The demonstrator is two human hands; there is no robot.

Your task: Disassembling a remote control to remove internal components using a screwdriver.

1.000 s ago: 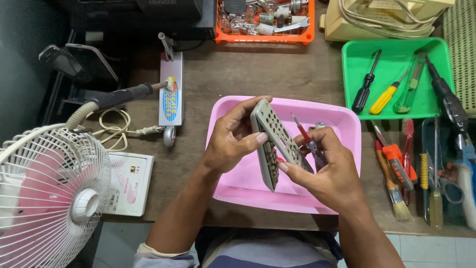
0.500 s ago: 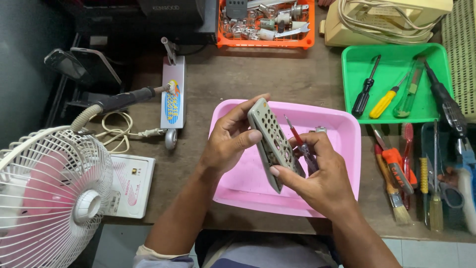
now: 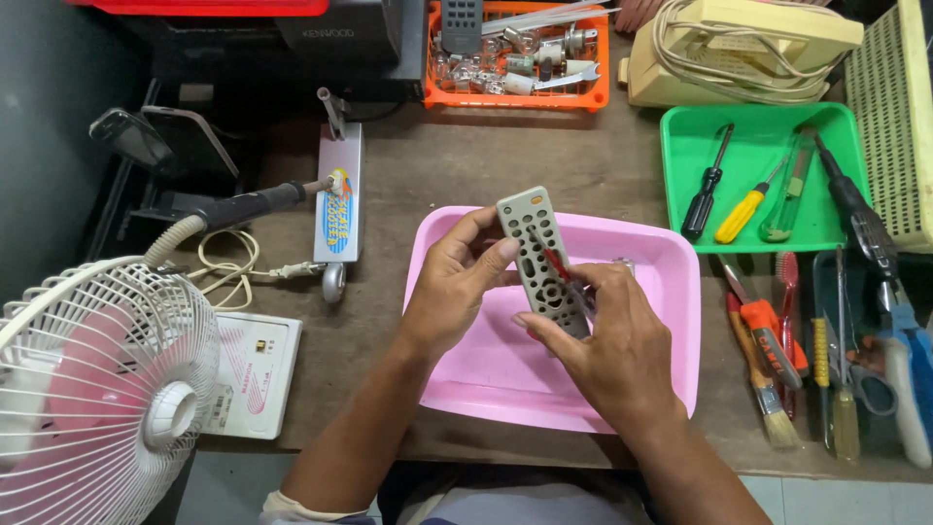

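A grey remote-control shell [image 3: 536,258] with rows of button holes is held upright over a pink plastic tray [image 3: 671,321]. My left hand [image 3: 457,287] grips its left side, thumb near the top. Low on the shell's right side sits my right hand [image 3: 607,345], which also holds a small red-handled screwdriver [image 3: 562,272] laid across the shell's face.
A green tray [image 3: 826,228] with screwdrivers sits at the right, above loose brushes, pliers and tools [image 3: 777,350]. An orange basket [image 3: 525,92] of parts is at the back. A white fan [image 3: 97,389], a soldering iron [image 3: 243,206] and a toy scooter [image 3: 338,199] lie left.
The remote shell has been turned more upright and face-on, and my right hand has slid up against it with the red screwdriver now across its face.
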